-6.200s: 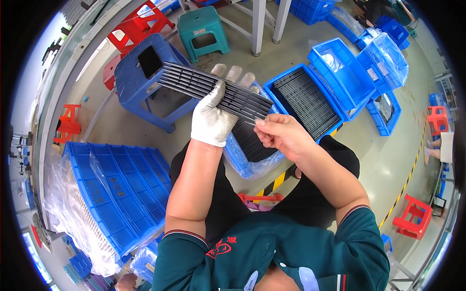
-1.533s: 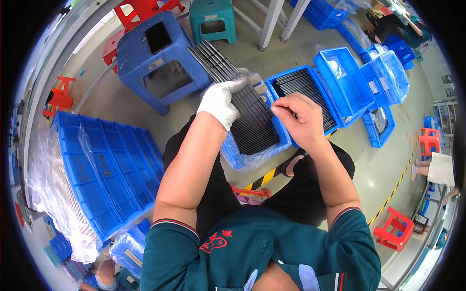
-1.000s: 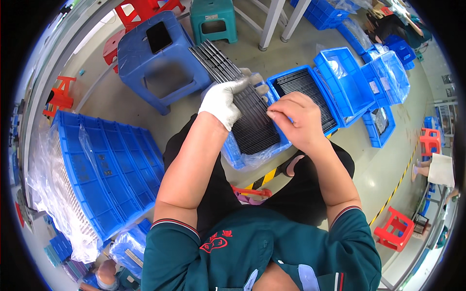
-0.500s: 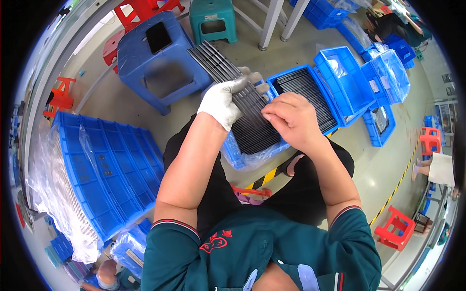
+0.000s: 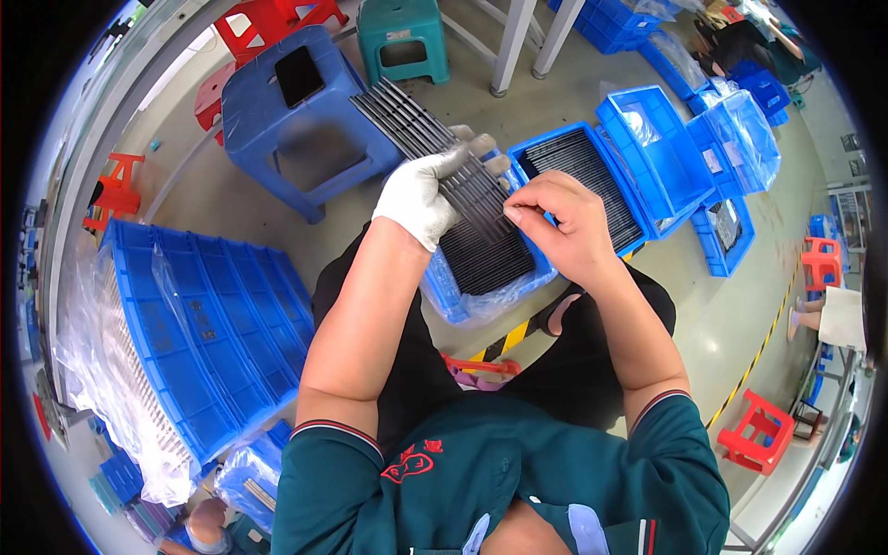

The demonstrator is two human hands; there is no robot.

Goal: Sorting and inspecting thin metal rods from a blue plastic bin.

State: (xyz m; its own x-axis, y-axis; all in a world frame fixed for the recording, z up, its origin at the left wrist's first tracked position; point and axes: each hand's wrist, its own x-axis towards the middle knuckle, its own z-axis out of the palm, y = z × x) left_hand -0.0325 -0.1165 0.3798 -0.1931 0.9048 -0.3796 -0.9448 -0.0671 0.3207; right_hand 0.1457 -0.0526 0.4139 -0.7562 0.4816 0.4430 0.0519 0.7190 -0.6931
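Observation:
My left hand (image 5: 416, 196), in a white glove, is closed around a bundle of thin dark rods (image 5: 407, 120), fanned side by side and slanting from upper left to lower right. At the bundle's near right end, my bare right hand (image 5: 569, 222) pinches thumb and forefinger together on a rod's tip; the exact contact is small. Below the bundle stands a blue crate (image 5: 446, 294) lined with clear plastic and filled with rows of similar dark rods (image 5: 486, 268). Just right of it, a second blue crate (image 5: 642, 242) holds more such rods in rows.
A blue stool (image 5: 250, 120) with a dark flat rectangular thing (image 5: 299, 77) on it stands at upper left, beside a green stool (image 5: 403, 37). Large blue crates (image 5: 203, 324) are stacked at left under plastic. More blue bins (image 5: 661, 176) stand at right, with a red stool (image 5: 757, 432) farther down.
My right hand has shifted slightly right and opened a small gap from the bundle, its thumb and forefinger still at the rod ends. The left hand keeps its hold almost unmoved.

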